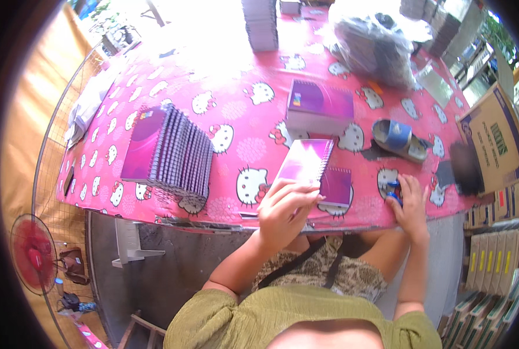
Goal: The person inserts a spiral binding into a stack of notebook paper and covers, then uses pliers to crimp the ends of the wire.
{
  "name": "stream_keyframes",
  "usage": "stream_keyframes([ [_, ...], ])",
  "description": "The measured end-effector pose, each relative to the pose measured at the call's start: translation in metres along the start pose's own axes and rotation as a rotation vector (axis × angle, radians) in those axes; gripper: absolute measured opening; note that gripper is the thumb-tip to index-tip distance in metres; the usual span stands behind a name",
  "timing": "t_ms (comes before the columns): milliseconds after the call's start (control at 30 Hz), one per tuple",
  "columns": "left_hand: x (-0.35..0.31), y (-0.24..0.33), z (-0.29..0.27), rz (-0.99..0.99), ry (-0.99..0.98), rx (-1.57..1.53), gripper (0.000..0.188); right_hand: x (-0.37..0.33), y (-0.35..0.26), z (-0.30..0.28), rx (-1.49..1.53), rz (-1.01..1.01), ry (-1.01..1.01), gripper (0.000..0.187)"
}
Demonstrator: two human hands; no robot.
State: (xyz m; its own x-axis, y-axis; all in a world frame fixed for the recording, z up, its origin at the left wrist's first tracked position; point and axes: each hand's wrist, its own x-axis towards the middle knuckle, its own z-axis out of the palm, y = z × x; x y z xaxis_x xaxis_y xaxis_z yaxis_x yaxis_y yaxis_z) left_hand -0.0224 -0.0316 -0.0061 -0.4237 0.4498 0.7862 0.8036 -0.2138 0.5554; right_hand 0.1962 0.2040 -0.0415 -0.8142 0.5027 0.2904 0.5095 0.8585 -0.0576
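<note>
My left hand (284,210) is closed on the lower end of a spiral-bound purple notebook (307,161), held tilted above the table. Beneath it, to the right, another purple notebook (337,187) lies flat near the table's front edge. On the right, my right hand (412,208) has its fingers and thumb around a small blue object (394,189), whose kind I cannot make out. Beyond the held notebook is a neat stack of the same notebooks (322,103). A larger stack of spiral notebooks (181,152) stands to the left.
A pink patterned cloth (245,131) covers the table. On its right side lies a blue slipper (400,138), near a cardboard box (495,139). A plastic-wrapped bundle (376,49) and a tall stack (260,26) stand at the back. A red fan (33,254) is at left.
</note>
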Motion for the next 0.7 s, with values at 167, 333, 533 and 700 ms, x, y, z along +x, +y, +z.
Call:
stream_keyframes([
  [167,-0.023,0.000,0.016,-0.304,0.045,0.033,0.023,-0.002,-0.062,-0.030,0.652,0.076,0.055,0.035],
  [333,-0.024,0.000,0.012,-0.245,0.012,0.002,0.019,-0.001,-0.130,-0.047,0.839,-0.058,0.080,0.041],
  [533,-0.024,-0.001,0.012,-0.254,0.040,-0.030,0.022,0.008,-0.138,-0.047,0.914,-0.034,-0.067,0.037],
  [700,-0.017,-0.003,0.003,-0.014,0.063,-0.004,0.022,0.015,-0.118,-0.034,1.822,0.381,-0.858,0.031],
])
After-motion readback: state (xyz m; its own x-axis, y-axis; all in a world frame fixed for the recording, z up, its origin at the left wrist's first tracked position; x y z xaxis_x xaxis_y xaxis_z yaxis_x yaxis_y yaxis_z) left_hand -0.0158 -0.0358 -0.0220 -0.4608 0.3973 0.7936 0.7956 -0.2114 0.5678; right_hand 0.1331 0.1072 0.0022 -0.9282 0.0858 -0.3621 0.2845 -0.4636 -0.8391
